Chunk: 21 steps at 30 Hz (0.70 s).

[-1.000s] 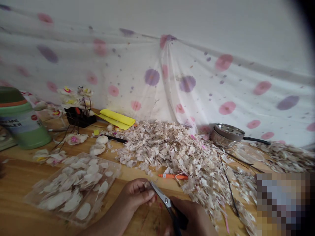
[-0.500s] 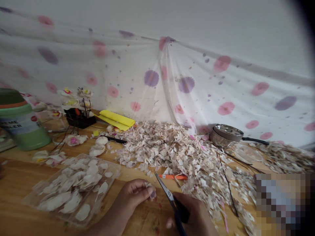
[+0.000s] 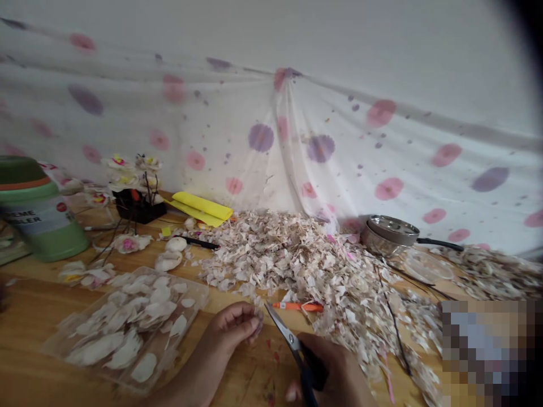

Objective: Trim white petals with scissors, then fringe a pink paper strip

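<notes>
My left hand (image 3: 233, 327) pinches a small pale petal scrap (image 3: 257, 320) between its fingertips. My right hand (image 3: 335, 367) grips a pair of black-handled steel scissors (image 3: 288, 342), whose tips point up and left, just beside that scrap. A large heap of cut pale petal scraps (image 3: 288, 265) lies beyond both hands. Closer to my left hand, a clear plastic tray (image 3: 190, 299) holds whole white petals. An orange-handled tool (image 3: 299, 306) rests at the heap's near edge.
The wooden table (image 3: 29, 311) carries a green tub (image 3: 38, 212), artificial orchids in a black holder (image 3: 138, 206), yellow foam sheets (image 3: 199, 208), a black-handled tool (image 3: 201, 243), and a steel pan (image 3: 390, 233). Spotted cloth (image 3: 263, 135) hangs behind. A pixelated patch covers the lower right.
My left hand has risen slightly and the scrap in its fingers looks smaller. The scissors tips now sit a little higher beside it.
</notes>
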{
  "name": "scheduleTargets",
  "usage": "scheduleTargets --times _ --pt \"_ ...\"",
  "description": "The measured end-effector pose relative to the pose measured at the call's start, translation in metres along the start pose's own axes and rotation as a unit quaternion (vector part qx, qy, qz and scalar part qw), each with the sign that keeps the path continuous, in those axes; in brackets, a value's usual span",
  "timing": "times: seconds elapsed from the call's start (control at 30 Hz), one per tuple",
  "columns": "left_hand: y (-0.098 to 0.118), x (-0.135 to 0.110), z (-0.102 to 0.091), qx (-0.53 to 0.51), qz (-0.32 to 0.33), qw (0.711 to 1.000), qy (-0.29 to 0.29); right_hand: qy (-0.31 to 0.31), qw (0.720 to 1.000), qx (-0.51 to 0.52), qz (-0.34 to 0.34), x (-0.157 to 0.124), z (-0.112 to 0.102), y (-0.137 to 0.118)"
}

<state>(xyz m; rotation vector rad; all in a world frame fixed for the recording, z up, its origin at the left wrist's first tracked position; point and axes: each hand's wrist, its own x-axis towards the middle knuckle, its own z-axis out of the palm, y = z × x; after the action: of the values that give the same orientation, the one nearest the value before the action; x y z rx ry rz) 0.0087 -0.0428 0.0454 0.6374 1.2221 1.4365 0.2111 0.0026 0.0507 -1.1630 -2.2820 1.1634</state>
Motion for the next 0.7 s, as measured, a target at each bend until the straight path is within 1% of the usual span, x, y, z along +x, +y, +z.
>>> scheduleTargets --times 0.1,0.17,0.3,0.4,0.57,0.7 --pt "-0.0025 -0.0006 -0.0011 0.001 -0.003 1.000 0.015 -0.014 1.000 0.010 0.010 0.0009 -0.0013 -0.0016" --pt "-0.0033 -0.0016 -0.0018 0.009 0.000 1.000 0.016 -0.010 1.000 0.007 0.005 0.0009 -0.0031 -0.0037" --pt "-0.0027 -0.0021 -0.0018 -0.004 0.005 1.000 -0.009 0.017 0.997 -0.067 -0.036 0.0001 -0.0055 -0.0067" --pt "-0.0001 -0.0011 -0.0011 0.007 0.006 1.000 -0.027 0.015 0.994 -0.101 -0.034 -0.0011 -0.0048 -0.0069" --pt "0.0042 -0.0014 -0.0005 0.029 0.040 0.998 -0.040 0.014 0.997 -0.073 -0.023 -0.0047 -0.0015 -0.0067" --pt "0.0032 -0.0016 -0.0005 0.010 0.041 0.999 -0.034 0.010 0.999 -0.038 -0.023 -0.0045 0.0023 -0.0075"
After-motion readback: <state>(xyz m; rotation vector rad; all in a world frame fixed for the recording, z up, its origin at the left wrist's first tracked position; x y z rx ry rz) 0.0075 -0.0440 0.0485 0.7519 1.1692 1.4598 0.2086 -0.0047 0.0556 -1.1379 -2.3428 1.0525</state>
